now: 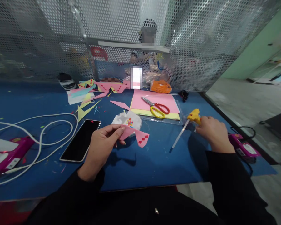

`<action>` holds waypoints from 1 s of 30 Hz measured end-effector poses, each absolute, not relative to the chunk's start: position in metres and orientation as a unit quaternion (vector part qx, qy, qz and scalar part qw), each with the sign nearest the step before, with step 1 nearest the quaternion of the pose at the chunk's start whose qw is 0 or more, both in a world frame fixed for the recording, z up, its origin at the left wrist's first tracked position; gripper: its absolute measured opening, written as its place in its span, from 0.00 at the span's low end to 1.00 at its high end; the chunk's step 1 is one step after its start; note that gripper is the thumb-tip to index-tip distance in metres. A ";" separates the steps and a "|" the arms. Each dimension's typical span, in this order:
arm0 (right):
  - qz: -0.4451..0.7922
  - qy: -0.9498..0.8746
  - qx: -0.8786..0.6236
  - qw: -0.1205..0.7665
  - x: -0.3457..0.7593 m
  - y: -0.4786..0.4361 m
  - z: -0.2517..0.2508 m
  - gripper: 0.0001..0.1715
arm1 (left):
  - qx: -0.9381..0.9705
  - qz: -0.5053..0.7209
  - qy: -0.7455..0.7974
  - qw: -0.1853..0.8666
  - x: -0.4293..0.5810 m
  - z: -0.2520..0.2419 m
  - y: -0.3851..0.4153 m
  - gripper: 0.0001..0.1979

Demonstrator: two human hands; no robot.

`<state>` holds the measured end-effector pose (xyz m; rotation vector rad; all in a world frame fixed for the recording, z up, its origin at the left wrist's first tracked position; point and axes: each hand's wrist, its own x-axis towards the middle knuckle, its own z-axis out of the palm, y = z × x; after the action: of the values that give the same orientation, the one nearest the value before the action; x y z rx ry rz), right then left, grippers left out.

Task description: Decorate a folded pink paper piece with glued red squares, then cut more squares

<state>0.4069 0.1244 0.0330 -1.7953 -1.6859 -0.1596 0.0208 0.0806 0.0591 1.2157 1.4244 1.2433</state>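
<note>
My left hand (102, 144) holds a pink paper cutout (137, 135) with small red squares on it, lifted just above the blue table (154, 159). My right hand (213, 131) grips a yellow glue gun (194, 116) at the right; a white glue stick (179, 135) pokes out of its back toward me. A white crumpled paper with coloured bits (127, 119) lies just behind the cutout. Red-and-yellow scissors (157, 108) rest on a stack of pink and yellow paper sheets (154, 104).
A black phone (81, 139) lies left of my left hand, beside white cables (41, 137) and a pink device (7, 154). Paper scraps (91, 90) litter the back. An orange object (160, 86) sits by the perforated metal screen (201, 47); a person sits behind it.
</note>
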 end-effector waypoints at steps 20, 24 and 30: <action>0.050 -0.518 -0.696 0.495 0.368 0.124 0.065 0.08 | 0.483 0.482 0.571 0.456 0.018 0.053 0.077 0.11; 0.211 -0.541 -0.576 0.575 0.313 0.097 0.075 0.11 | 0.493 0.483 0.569 0.448 0.018 0.053 0.076 0.08; 0.338 -0.707 -0.449 0.430 0.246 0.061 0.065 0.10 | 0.462 0.474 0.596 0.454 0.019 0.057 0.079 0.07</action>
<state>0.2455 0.0608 0.0645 -1.1200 -1.7636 0.8429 0.0190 0.0786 0.0566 1.1407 1.4716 1.1688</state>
